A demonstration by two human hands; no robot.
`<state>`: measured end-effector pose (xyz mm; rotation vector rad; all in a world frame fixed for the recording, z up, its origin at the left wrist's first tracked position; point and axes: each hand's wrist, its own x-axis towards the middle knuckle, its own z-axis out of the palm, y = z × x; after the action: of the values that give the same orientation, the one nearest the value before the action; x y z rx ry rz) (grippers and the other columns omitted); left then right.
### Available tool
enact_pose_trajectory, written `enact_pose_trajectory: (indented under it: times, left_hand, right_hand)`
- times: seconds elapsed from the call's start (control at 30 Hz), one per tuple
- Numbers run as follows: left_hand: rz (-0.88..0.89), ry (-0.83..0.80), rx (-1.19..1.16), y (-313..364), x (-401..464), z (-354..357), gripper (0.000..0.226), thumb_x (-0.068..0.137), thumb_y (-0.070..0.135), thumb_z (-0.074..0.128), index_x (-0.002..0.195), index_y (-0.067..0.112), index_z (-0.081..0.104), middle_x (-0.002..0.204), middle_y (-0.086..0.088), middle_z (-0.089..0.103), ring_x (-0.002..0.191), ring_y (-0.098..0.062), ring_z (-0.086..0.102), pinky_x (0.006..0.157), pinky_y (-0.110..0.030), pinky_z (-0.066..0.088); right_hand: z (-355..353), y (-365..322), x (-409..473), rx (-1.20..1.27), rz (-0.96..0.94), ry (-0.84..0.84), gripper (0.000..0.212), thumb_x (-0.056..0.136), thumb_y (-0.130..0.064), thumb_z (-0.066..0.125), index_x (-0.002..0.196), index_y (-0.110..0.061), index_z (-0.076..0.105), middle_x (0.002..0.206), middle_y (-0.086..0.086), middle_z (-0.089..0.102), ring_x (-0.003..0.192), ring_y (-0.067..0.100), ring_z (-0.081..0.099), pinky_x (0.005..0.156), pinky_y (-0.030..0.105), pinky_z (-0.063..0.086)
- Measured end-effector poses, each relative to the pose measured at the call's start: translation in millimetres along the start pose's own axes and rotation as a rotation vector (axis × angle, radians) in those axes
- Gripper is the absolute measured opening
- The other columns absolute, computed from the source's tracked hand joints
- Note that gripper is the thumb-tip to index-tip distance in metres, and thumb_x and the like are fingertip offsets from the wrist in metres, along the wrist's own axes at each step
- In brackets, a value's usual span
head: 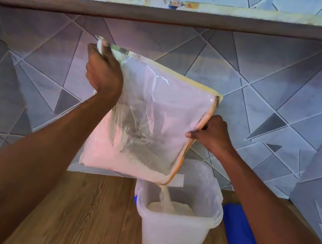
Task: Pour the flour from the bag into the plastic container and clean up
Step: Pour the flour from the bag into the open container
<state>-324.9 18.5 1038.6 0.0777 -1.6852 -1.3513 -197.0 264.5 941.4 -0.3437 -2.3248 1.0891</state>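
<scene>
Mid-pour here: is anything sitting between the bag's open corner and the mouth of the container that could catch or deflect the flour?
Nothing visible does. The flour stream drops straight from the bag at its low corner into the open plastic container. The blue cloth lies beside the container on the wooden counter, outside the stream's path.

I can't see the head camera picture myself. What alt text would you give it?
A person tilts a clear flour bag so flour streams from its lower corner into a translucent plastic container on a wooden table. The left hand grips the bag's raised corner and the right hand pinches its zipper edge. A blue cloth lies beside the container.
</scene>
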Motion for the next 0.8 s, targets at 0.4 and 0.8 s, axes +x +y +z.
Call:
enact_pose_trajectory:
  times: [0.4, 0.8]
  left_hand:
    - [-0.034, -0.038, -0.070, -7.1, -1.0, 5.5, 0.045, 0.104, 0.050, 0.036, 0.107, 0.010, 0.057, 0.087, 0.004, 0.055, 0.087, -0.030, 0.060, 0.081, -0.035, 0.047]
    - [-0.014, -0.127, -0.195, 0.0, -6.6, 0.6, 0.039, 0.104, 0.048, 0.039, 0.105, 0.013, 0.058, 0.088, 0.004, 0.060, 0.079, -0.017, 0.059, 0.071, -0.026, 0.043]
  right_hand:
    - [-12.0, -43.5, 0.5, -0.204, -0.373, 0.578, 0.102, 0.061, -0.076, 0.074, 0.143, -0.023, 0.044, 0.136, 0.004, 0.049, 0.125, 0.025, 0.045, 0.093, 0.037, 0.034]
    - [12.6, -200.5, 59.6, -0.351, -0.505, -0.322, 0.050, 0.074, -0.035, 0.089, 0.065, -0.023, 0.041, 0.065, -0.003, 0.041, 0.054, 0.010, 0.042, 0.051, 0.026, 0.027]
